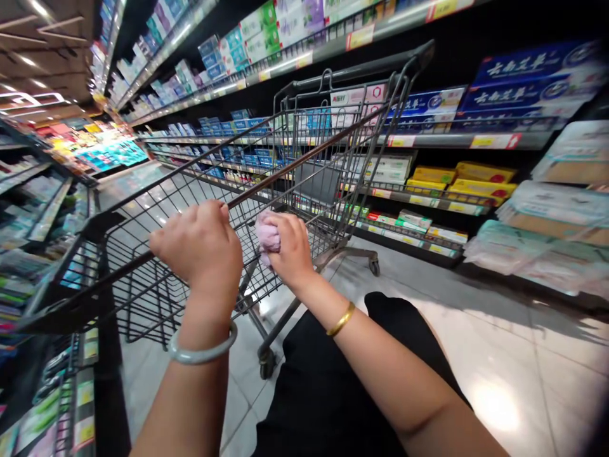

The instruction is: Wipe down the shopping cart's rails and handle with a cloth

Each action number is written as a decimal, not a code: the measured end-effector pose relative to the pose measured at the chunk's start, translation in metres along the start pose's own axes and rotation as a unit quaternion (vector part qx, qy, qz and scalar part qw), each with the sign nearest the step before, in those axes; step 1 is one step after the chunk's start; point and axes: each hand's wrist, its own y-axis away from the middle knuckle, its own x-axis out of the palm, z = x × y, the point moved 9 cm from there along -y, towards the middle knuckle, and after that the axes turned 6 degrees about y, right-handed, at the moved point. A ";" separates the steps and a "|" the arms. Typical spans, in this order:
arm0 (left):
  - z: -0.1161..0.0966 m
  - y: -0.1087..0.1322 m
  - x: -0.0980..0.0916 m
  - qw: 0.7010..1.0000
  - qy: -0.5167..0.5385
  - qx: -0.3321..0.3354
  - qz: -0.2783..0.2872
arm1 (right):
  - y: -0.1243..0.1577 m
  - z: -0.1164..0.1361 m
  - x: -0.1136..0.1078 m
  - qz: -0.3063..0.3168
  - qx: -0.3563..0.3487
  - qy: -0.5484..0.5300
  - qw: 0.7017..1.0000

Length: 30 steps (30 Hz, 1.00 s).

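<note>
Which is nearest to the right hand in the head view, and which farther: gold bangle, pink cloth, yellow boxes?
1. pink cloth, clutched in the right hand itself.
2. gold bangle, on that hand's wrist, just behind it.
3. yellow boxes, far off to the right, beyond the cart.

L hand (197, 244), R hand (289, 249) w/ pink cloth (267, 235) grip cart (309, 149).

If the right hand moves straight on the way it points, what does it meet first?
The pink cloth in the right hand would press the cart handle first, though depth is unclear.
</note>
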 end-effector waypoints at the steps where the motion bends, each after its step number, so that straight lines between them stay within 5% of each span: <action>1: -0.004 -0.001 0.002 1.000 0.005 0.000 0.004 | 0.004 -0.005 0.005 0.004 0.006 -0.009 1.000; 8: -0.024 -0.012 0.013 0.999 0.008 0.020 0.027 | 0.009 -0.029 0.010 -0.039 0.116 -0.099 0.988; 13: -0.036 -0.018 0.017 0.997 -0.027 0.052 0.041 | -0.005 -0.006 0.008 -0.038 0.055 -0.164 0.984; 19: -0.047 -0.022 0.021 0.994 -0.042 0.082 0.063 | 0.011 -0.043 0.021 -0.045 0.174 -0.128 0.975; 24: -0.053 -0.023 0.023 0.988 -0.078 0.089 0.100 | -0.006 -0.010 0.008 -0.058 0.092 -0.146 0.983; 30: -0.059 -0.024 0.012 0.957 -0.133 0.178 0.186 | 0.010 -0.030 0.020 -0.006 0.064 -0.076 0.995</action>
